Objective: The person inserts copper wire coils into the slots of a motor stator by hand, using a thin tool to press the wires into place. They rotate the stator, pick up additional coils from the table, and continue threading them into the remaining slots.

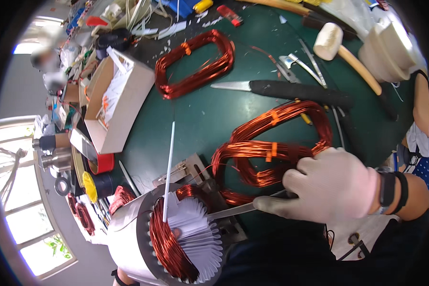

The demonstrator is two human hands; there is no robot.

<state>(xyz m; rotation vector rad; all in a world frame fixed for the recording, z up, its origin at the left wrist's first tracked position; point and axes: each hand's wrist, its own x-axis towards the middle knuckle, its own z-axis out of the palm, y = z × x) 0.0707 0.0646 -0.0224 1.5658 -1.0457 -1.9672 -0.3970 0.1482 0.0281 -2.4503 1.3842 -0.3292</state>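
Observation:
My right hand (331, 186), in a white glove, is closed around a flat, pale, blade-like strip (233, 210). Its index finger lies along the strip, whose tip reaches the slots of a round motor stator (128, 238). White paper liners (195, 233) fan out inside the stator, and a bundle of copper wire (169, 243) sits along its near left side. A thin white tube (170, 162) rises from that bundle. Just beyond my right hand lie two overlapping copper coils (276, 119) bound with orange ties. Only my left wrist (123, 276) shows below the stator; the stator hides those fingers.
Another copper coil (195, 88) lies farther back on the green tabletop (148, 143). A black-handled knife (291, 90) and a white-headed mallet (329, 43) are beyond my right hand. A cardboard box (133, 109) of paper strips stands left. Another person's arm (422, 102) shows far right.

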